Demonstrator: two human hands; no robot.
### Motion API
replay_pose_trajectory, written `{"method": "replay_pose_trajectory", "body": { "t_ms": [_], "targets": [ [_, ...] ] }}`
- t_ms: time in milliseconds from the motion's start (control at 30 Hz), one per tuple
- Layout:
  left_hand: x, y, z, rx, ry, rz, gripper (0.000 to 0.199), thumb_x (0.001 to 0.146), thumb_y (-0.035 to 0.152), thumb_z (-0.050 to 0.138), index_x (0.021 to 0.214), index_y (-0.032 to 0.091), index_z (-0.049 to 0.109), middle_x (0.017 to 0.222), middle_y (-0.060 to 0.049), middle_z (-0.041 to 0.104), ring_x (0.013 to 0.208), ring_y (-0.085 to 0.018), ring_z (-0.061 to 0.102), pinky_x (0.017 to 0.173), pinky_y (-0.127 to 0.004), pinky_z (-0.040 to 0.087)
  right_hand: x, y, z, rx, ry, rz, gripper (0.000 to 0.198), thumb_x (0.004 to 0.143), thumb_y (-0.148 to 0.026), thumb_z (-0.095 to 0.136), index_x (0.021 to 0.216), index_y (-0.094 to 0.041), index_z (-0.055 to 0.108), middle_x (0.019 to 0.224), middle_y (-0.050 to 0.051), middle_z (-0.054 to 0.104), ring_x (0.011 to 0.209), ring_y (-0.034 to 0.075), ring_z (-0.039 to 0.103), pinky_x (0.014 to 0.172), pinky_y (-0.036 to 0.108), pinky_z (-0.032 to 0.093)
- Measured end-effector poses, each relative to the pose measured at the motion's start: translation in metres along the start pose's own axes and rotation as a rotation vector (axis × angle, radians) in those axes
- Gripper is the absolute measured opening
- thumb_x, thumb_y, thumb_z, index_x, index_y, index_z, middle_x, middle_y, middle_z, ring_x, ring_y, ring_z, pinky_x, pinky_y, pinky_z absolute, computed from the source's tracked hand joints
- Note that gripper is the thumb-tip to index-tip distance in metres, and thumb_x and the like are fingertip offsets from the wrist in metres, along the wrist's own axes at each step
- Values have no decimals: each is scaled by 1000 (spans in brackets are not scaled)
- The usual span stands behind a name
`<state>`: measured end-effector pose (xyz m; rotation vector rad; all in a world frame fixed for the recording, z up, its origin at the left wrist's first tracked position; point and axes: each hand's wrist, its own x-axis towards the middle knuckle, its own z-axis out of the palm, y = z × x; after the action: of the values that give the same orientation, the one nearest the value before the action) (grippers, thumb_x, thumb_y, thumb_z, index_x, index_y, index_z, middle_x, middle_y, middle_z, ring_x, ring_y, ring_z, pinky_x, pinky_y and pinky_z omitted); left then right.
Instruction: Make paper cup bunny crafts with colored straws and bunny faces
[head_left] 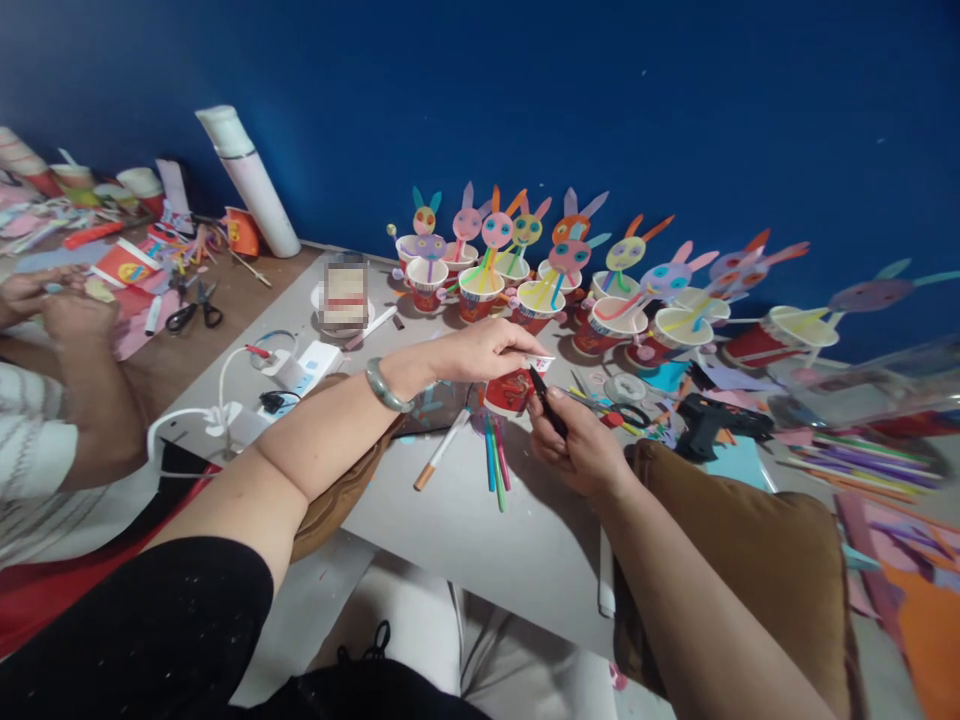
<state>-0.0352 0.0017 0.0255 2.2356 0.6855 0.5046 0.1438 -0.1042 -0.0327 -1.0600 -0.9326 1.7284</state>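
Near the middle of the head view, my left hand (484,350) is closed on a red paper cup (510,392) with a white rim, fingers over its upper edge. My right hand (577,440) grips a slim black pointed tool (551,403); its tip meets the cup near the rim. Whether it is a knife or closed scissors I cannot tell. Below the cup show blue, green and pink straws (496,465); whether they are joined to it is unclear. A white marker (444,448) with a brown end lies to their left.
Several paper cups with rabbit-faced figures (496,232) stand along the blue wall. A black glue gun (724,425) and brown cushion (735,560) are at right. Chargers on a power strip (315,368) lie at left. Another person's hands (79,310) work at far left, near scissors (196,308).
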Motion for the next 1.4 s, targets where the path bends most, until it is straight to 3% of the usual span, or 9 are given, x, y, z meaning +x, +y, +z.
{"method": "replay_pose_trajectory", "body": {
  "t_ms": [467,867,1400],
  "targets": [
    [0,0,-3,15,-34,-2,43,81,5,51,110,15,81,107,-8,81,92,-14,73,85,-25,53,-1,0,-1,-58,-37,-13,43,89,-62,66,76,-24,50,44,-10,30,37,7,18,37,22,18],
    [-2,3,-8,21,-14,-52,42,79,3,52,108,14,81,107,-8,81,93,-16,72,86,-26,54,-3,-5,-2,-36,-54,57,41,90,-61,64,78,-23,51,40,-11,31,32,6,16,32,19,19],
    [-2,0,-8,71,-68,52,40,76,2,53,101,15,82,100,-6,81,86,-13,70,80,-25,51,-3,-4,-6,-63,-86,85,41,88,-60,66,76,-23,55,40,-11,31,33,6,16,33,19,16]
  ]
}}
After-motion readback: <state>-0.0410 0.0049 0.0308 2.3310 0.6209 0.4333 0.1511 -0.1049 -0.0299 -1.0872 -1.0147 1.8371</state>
